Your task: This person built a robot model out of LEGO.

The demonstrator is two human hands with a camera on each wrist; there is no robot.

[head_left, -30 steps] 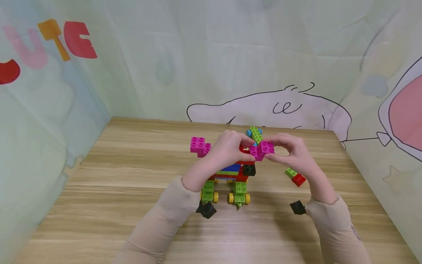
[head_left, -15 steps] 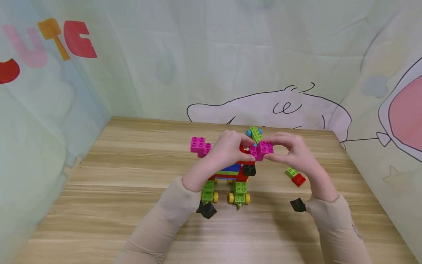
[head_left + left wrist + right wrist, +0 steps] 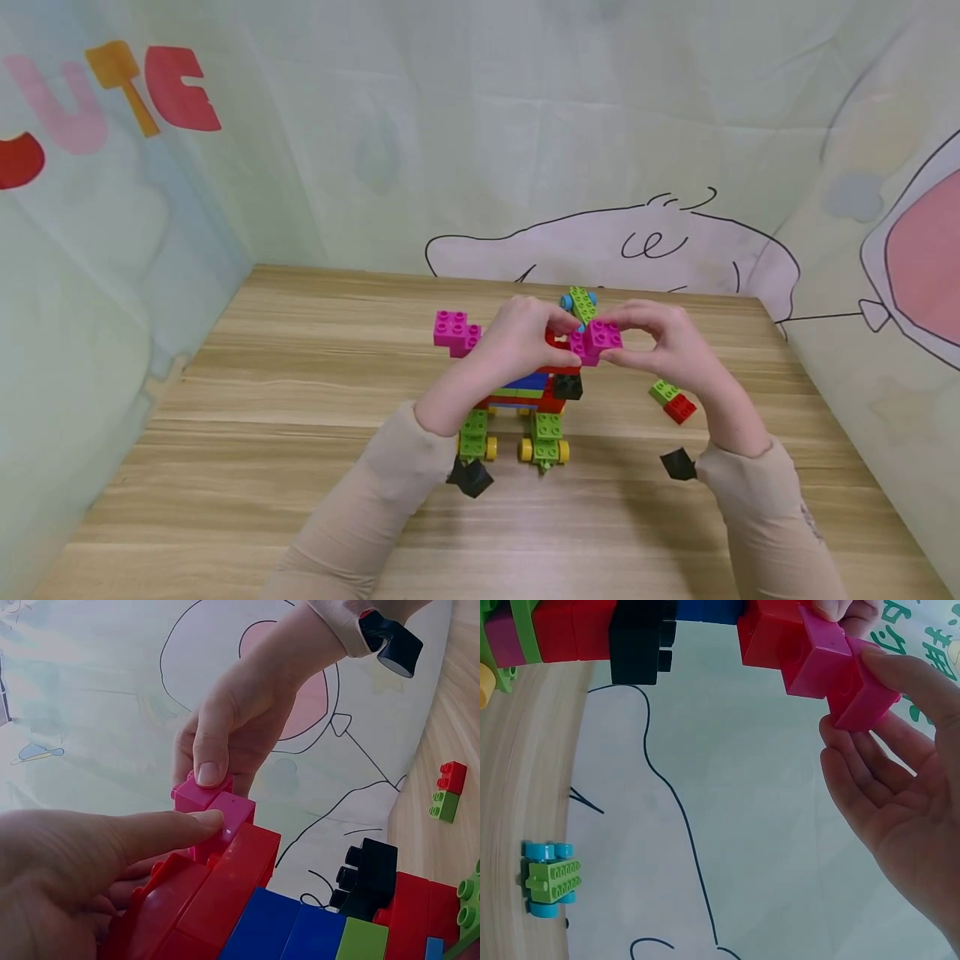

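A toy brick build stands on the table, with red bricks [image 3: 247,859] on top, blue bricks [image 3: 266,930] below and green legs with yellow wheels [image 3: 547,427]. At its right end, two stepped pink bricks [image 3: 587,346] overhang the red top. My right hand [image 3: 663,346] pinches the outer pink brick [image 3: 866,686] between thumb and fingers. My left hand [image 3: 517,337] pinches the inner pink brick [image 3: 225,817] where it meets the red ones. More pink bricks [image 3: 452,331] rise at the build's left end. A black brick [image 3: 567,386] juts from its side.
Behind the build sits a small green wheeled base with blue wheels [image 3: 551,881]. A green and red brick pair [image 3: 672,402] lies on the wooden table [image 3: 300,367] to the right. A printed cloth backdrop [image 3: 337,167] borders the table at the back and sides.
My right hand and the outer pink brick have shifted very slightly left. My left hand keeps its place, and the rest of the build looks the same.
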